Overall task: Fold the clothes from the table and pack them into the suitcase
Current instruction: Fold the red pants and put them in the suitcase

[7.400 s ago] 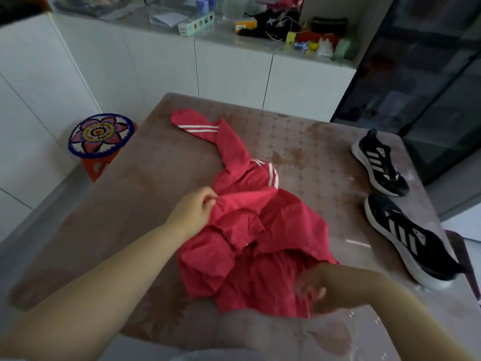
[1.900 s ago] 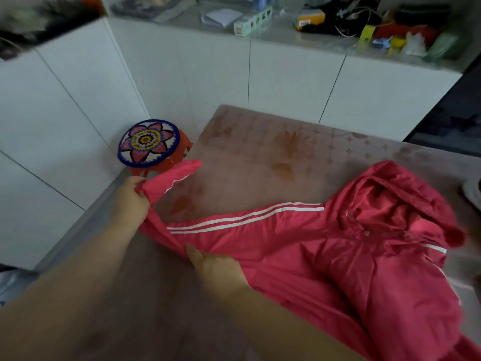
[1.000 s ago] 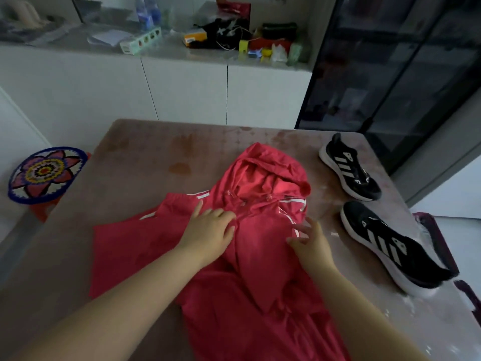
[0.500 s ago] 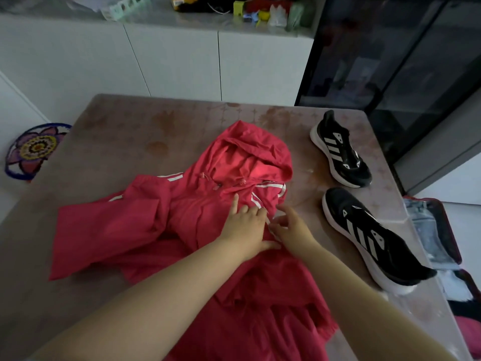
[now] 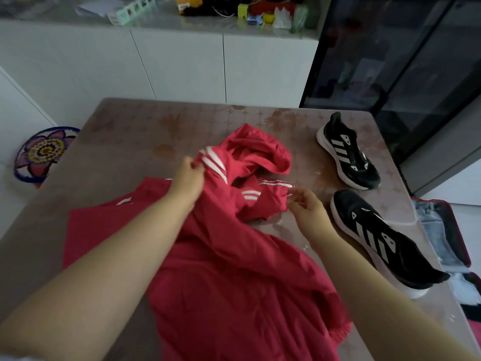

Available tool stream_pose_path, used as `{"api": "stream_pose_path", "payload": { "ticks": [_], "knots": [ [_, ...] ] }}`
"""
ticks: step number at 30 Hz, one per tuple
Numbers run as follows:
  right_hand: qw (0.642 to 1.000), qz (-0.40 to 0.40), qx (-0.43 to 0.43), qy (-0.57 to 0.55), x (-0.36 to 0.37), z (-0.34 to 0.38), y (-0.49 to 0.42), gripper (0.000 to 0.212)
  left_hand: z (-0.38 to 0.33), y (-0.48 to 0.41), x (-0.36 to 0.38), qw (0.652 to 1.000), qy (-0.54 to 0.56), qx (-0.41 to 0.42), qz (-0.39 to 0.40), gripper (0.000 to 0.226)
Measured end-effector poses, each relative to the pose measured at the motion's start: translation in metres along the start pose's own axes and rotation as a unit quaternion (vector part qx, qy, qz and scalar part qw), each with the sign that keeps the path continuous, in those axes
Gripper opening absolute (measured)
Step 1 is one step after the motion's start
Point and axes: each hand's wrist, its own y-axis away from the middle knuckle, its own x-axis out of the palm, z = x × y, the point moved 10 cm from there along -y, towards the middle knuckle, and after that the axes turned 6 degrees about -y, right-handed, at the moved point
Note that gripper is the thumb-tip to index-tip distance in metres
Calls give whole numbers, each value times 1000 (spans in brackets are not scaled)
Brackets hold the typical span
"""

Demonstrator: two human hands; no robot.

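Left hand [image 5: 186, 178] no longer lies flat on red, white-striped hooded nylon jacket [image 5: 234, 269]; now pinches a striped fold, lifted beside hood [image 5: 260, 149]. Right hand [image 5: 308, 207] now further right, at bunched striped sleeve [image 5: 270, 196]; grip unclear.

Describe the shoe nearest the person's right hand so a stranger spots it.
On the brown table, two black white-striped sneakers lie along the right edge. It is the near sneaker, beside the right hand; the far sneaker sits toward the table's back corner.
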Motion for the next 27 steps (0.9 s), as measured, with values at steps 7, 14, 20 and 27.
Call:
{"api": "stream_pose_path", "payload": {
  "ticks": [7, 14, 20, 27],
  "knots": [
    [983, 36, -85, 160, 52, 15, -4, 28, 90, -26, -74, 991, -50, -109, -62, 22],
    [925, -27, 9, 378, 42, -9, -45, 77, 103, -18, -73, 980, -198, -23, -21, 24],
    [924, 5, -13, 382, 32, -28, -42, 58, 67, -9, -52, 975, -221, 34, 24, 39],
    [948, -44, -131, 288, -9, 32, -23, 24, -10, 33, 3, 952, -275, 127, 31, 84]
  ]
}}
